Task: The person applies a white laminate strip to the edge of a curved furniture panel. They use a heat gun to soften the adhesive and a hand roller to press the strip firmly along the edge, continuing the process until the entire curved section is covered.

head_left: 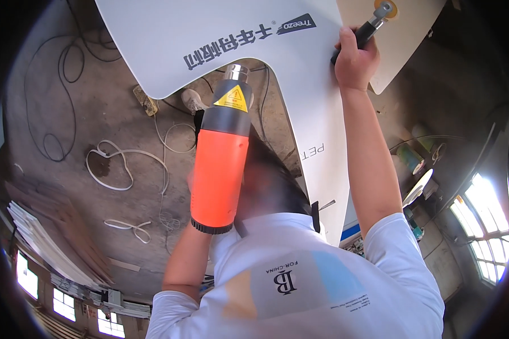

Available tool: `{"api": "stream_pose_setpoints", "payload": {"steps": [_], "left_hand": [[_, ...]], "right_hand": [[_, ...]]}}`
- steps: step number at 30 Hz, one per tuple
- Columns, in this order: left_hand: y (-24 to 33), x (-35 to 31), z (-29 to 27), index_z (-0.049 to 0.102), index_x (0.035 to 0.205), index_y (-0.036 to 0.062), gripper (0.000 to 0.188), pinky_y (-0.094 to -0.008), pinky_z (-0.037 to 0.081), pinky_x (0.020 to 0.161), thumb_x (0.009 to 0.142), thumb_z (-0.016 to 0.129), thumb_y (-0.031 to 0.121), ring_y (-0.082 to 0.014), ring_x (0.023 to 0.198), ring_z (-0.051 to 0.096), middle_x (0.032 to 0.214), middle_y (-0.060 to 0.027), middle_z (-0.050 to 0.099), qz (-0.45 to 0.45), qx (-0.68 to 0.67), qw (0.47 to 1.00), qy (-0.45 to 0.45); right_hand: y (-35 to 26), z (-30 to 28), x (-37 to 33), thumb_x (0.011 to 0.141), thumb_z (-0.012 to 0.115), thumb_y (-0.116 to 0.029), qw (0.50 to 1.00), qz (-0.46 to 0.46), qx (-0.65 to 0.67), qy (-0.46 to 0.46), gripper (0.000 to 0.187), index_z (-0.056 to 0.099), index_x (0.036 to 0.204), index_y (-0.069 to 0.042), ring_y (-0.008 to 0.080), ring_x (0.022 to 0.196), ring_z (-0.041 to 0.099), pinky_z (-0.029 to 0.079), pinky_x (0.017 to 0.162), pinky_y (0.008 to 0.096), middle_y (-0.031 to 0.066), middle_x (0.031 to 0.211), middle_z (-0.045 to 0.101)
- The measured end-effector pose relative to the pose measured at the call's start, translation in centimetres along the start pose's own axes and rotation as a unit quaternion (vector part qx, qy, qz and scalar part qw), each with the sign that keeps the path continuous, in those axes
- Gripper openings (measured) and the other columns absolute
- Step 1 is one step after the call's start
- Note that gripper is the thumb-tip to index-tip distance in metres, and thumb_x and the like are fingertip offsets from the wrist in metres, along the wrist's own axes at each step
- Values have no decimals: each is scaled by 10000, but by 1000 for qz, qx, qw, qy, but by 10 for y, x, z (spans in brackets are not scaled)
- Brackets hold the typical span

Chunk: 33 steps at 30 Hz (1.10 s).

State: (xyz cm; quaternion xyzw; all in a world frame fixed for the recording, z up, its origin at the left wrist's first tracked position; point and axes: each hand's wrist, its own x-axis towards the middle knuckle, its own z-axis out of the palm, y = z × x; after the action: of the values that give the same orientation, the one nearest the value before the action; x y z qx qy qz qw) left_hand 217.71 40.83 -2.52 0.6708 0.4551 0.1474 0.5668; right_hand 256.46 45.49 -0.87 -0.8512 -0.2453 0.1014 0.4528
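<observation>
An orange and black heat gun [220, 175] is in my left hand [191, 182], its metal nozzle up by the curved inner edge of a large white panel [220, 34]. The gun's body covers most of that hand, so its fingers barely show. My right hand [356, 62] is wrapped round the black handle of a small hand roller [370, 31], thumb along the grip. The roller's yellowish wheel rests on or just over a beige part of the panel [413, 39] at the upper right; contact is not certain.
Dark cables [68, 68] and loops of pale edging strip [133, 161] lie on the concrete floor at the left. Stacked boards [51, 243] stand at the lower left. A shoe [193, 100] shows beneath the panel's cutout. Round rolls [415, 161] are at the right.
</observation>
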Motion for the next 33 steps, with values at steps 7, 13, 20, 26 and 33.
{"api": "stream_pose_setpoints", "payload": {"steps": [7,13,20,26,33], "left_hand": [[4,-2,5,701,1094,58,257,-389,538,801,878,741,192,-304,923,678,1009,-91,712,-129,-82,988,19],[-24,-14,16,681,1029,63,234,-401,515,739,834,728,183,-324,857,649,903,-92,664,-232,-245,941,37],[27,17,-8,676,1015,51,208,-404,515,708,847,723,164,-311,826,653,874,-98,652,-266,-339,902,2],[4,6,-1,683,1048,20,171,-353,545,765,957,667,164,-213,913,701,1010,-74,717,-105,-94,990,-20],[0,1,-4,693,1098,22,204,-343,559,775,993,647,190,-225,931,703,1060,-68,722,-18,20,998,-49]], "right_hand": [[2,-1,-1,875,692,-264,1000,3,11,-7,230,676,876,-35,124,632,631,502,657,278,23,671,661],[3,-1,2,876,696,-267,1000,-11,8,-3,239,679,879,-28,124,630,632,504,654,278,22,663,657],[3,-2,0,880,695,-263,1000,-20,1,-2,230,684,885,-33,125,630,634,504,653,278,24,664,659],[5,-2,1,883,691,-262,1000,-21,8,-2,225,684,885,-37,124,629,636,507,659,279,23,668,664],[2,-3,0,875,697,-270,1000,-10,-1,-1,233,679,878,-38,130,632,641,513,667,282,24,672,669]]}}
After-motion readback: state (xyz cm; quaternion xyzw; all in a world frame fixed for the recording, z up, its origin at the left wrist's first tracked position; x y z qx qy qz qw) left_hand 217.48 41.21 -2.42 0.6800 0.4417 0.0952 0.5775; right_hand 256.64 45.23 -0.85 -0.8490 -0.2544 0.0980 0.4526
